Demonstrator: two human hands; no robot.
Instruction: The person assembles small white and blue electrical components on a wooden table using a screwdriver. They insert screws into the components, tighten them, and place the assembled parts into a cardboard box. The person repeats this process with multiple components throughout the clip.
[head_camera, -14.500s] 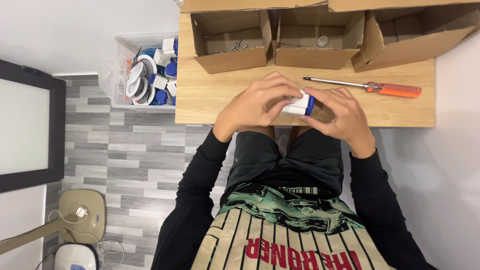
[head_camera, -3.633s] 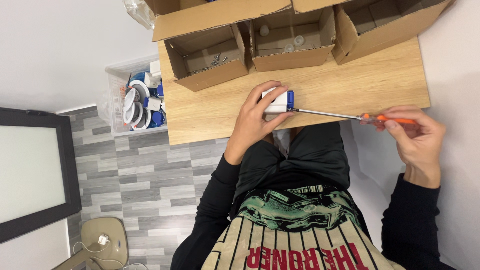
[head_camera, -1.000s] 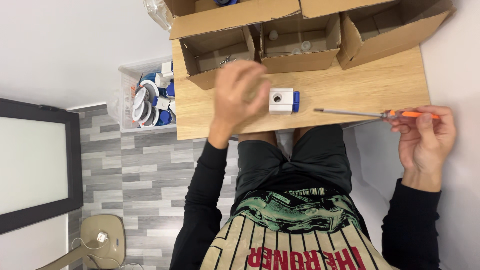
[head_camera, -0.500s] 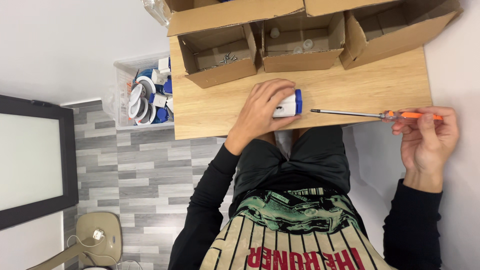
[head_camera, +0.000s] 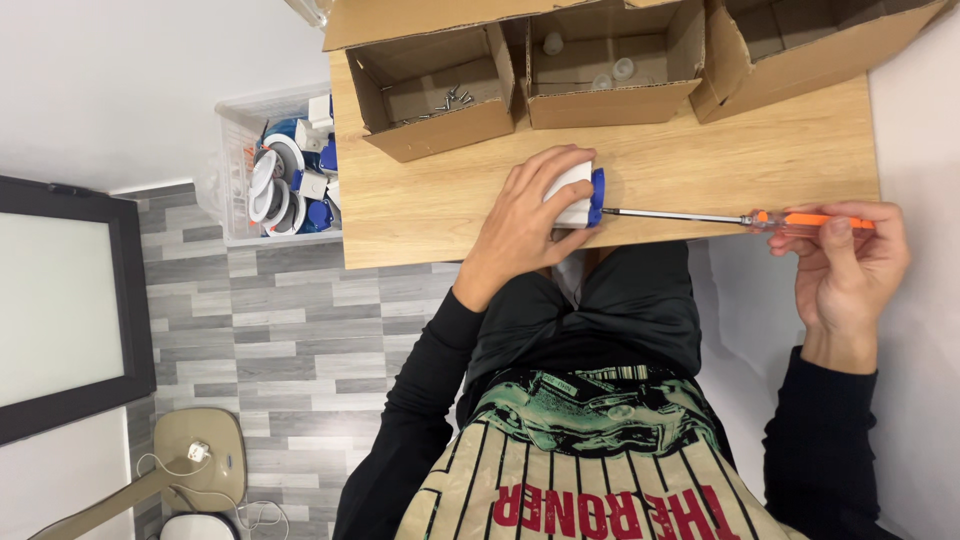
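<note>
Gripping the small white and blue device (head_camera: 577, 196) at the near edge of the bench (head_camera: 700, 170), the left hand (head_camera: 525, 225) wraps its fingers closed around it. The right hand (head_camera: 845, 265) pinches the orange handle of the screwdriver (head_camera: 735, 217), whose tip meets the blue face just beyond the left fingertips. Keeping the shaft level and the device pressed firmly down should seat the tip best. Half a second earlier the tip lay a little short of the device.

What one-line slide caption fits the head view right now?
Left hand grips a white-and-blue part on the wooden table while the right hand drives an orange-handled screwdriver into it.
</note>
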